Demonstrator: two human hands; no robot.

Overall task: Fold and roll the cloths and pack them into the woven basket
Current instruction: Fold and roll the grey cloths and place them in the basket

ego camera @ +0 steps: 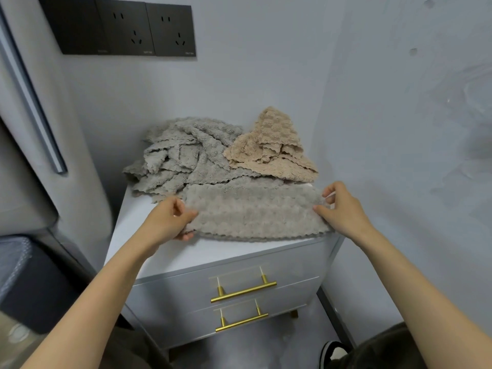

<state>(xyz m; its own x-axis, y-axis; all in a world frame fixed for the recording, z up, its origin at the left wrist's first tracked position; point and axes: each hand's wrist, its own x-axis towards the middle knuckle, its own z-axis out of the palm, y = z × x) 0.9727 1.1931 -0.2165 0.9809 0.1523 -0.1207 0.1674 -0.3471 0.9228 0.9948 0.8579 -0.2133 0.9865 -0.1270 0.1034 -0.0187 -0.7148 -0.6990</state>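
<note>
Pinching grey cloth (pixel 253 211) ends, left hand (pixel 170 219), right hand (pixel 343 209), cabinet top (pixel 149 235).

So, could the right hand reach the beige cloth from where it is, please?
Probably yes: the beige cloth lies uncovered just behind the right hand, nothing between them, though that hand is pinching the grey cloth and would need to release it.
</note>
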